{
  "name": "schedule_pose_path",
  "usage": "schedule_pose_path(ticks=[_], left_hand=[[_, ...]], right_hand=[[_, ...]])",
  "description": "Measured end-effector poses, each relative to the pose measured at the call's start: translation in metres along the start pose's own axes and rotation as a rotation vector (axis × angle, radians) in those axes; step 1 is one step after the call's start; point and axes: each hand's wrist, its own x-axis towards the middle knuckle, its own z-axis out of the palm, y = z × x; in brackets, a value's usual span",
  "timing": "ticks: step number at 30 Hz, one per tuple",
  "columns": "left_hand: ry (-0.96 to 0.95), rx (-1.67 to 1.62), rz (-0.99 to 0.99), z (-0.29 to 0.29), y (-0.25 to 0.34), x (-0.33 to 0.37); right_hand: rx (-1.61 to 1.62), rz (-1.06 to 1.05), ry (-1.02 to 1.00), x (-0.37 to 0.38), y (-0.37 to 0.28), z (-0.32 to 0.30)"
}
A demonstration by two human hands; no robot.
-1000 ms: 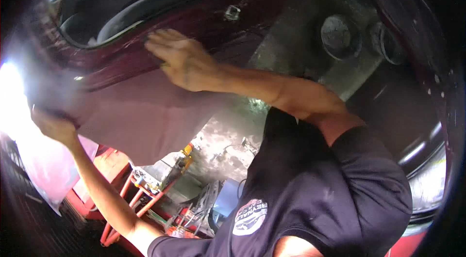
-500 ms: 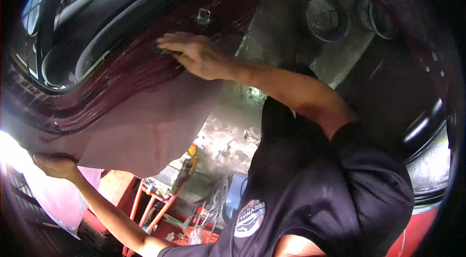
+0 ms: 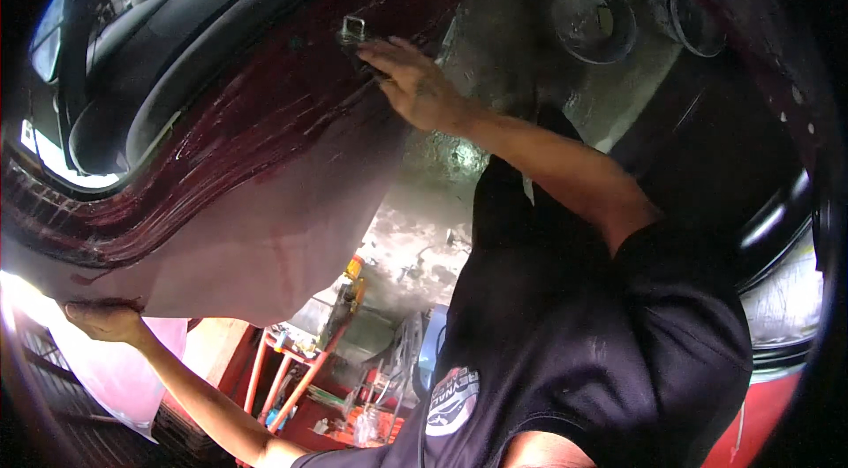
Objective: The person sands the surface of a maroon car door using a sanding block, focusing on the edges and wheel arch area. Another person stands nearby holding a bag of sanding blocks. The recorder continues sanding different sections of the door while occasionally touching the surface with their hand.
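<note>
A large curved vehicle body panel (image 3: 256,247) fills the left side, wet dark maroon above and dull pinkish-grey below. My right hand (image 3: 411,84) presses against its maroon part, fingers close together, beside a small square metal loop (image 3: 353,26). Something dark shows under those fingertips, too covered to name. At the panel's lower left edge, my left hand (image 3: 106,324) touches the rim from below. The left fingers are mostly hidden by the edge and glare. Streaks of wet sheen run along the maroon band.
Black trim and a window opening (image 3: 159,53) lie beyond the panel. Two round dark tubs (image 3: 596,22) stand on the wet floor. Below the panel are a red-legged stand (image 3: 296,380), tools and a pink sheet (image 3: 115,371). A dark panel curves along the right.
My right hand has slid up and to the right along the maroon surface, closer to the metal loop. My left hand stays at the lower edge. The view has shifted slightly.
</note>
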Motion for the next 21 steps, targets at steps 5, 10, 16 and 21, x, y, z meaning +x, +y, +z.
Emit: schedule_pose_path(ticks=[5,10,16,21], left_hand=[[-0.052,0.230,0.467,-0.004,-0.040,0.004],[-0.028,0.048,0.307,-0.006,-0.065,0.004],[-0.088,0.165,0.580,-0.026,-0.076,0.007],[-0.021,0.011,0.246,0.000,-0.055,0.000]], right_hand=[[0.151,-0.063,0.001,0.003,-0.027,0.005],[-0.037,-0.025,0.016,-0.022,0.029,0.000],[0.112,-0.349,0.042,0.014,-0.127,0.050],[-0.184,-0.569,-0.132,0.048,-0.117,0.029]])
